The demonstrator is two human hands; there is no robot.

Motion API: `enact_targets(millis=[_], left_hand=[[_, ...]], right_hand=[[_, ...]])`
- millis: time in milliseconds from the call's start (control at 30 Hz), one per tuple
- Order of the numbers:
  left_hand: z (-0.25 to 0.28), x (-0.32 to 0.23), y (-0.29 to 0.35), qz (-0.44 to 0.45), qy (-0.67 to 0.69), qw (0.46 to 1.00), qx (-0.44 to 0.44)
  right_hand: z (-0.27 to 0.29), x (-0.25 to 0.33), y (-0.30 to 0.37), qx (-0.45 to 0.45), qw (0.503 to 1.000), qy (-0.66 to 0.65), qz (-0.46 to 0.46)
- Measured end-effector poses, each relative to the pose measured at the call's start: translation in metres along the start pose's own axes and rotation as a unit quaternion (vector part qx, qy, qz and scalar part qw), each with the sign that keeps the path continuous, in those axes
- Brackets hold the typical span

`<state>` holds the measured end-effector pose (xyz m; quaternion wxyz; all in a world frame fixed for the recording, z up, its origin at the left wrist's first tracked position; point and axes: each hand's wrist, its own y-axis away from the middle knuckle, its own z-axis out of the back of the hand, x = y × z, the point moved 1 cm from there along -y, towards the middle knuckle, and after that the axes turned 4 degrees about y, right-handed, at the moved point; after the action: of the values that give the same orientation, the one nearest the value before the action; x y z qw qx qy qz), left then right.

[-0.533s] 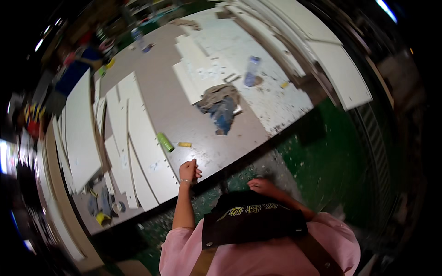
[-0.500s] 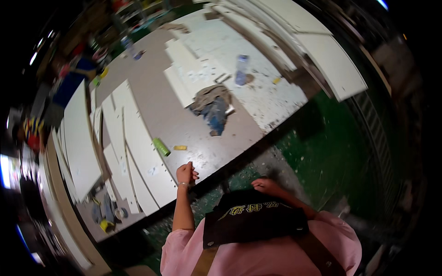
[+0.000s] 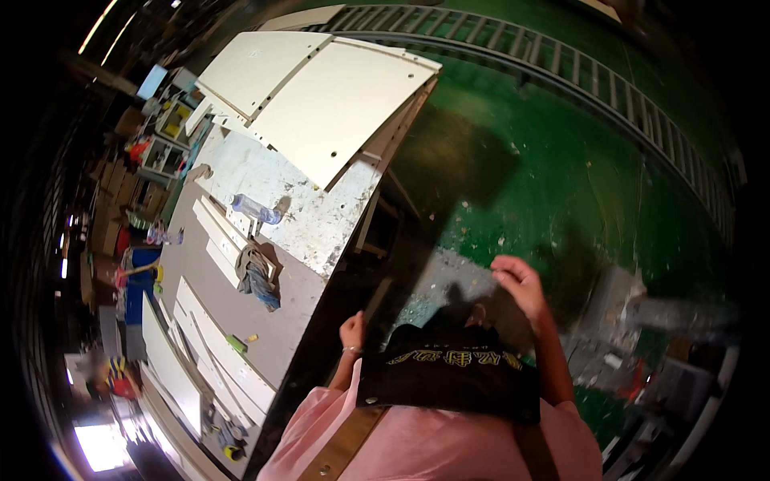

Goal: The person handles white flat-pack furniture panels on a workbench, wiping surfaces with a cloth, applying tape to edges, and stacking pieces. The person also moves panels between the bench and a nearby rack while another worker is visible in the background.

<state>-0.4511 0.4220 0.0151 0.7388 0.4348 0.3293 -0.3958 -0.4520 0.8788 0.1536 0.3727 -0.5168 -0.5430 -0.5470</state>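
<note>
While my left hand (image 3: 351, 329) curls empty just beside the workbench edge (image 3: 317, 309), my right hand (image 3: 517, 282) hangs loosely open, holding nothing, above the green floor (image 3: 561, 176); white panels (image 3: 337, 104) lie farther along the bench.

A long grey, paint-spattered desk (image 3: 317, 224) carries large white panels (image 3: 337, 104) at its far end, a clear plastic bottle (image 3: 255, 209), a crumpled blue-grey rag (image 3: 258, 275), narrow white boards (image 3: 212, 353), and a small green object (image 3: 236, 344). Beside it lies a green floor (image 3: 561, 168).
</note>
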Motion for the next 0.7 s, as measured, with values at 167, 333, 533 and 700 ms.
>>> enact_targets(millis=[167, 333, 533, 700], left_hand=[[-0.124, -0.12, 0.02, -0.022, -0.015, 0.98, 0.195], [-0.154, -0.142, -0.006, 0.033, -0.108, 0.984, 0.135], [-0.205, -0.103, -0.076, 0.07, -0.027, 0.996, 0.05], [-0.282, -0.145, -0.134, 0.063, -0.075, 0.994, 0.055]], right_hand=[[0.042, 0.245, -0.058, 0.045, 0.947, 0.035, 0.316], [0.088, 0.35, -0.133, 0.038, 0.87, 0.037, 0.489], [0.118, 0.426, -0.239, 0.041, 0.814, 0.107, 0.569], [0.133, 0.477, -0.322, 0.062, 0.779, 0.145, 0.607]])
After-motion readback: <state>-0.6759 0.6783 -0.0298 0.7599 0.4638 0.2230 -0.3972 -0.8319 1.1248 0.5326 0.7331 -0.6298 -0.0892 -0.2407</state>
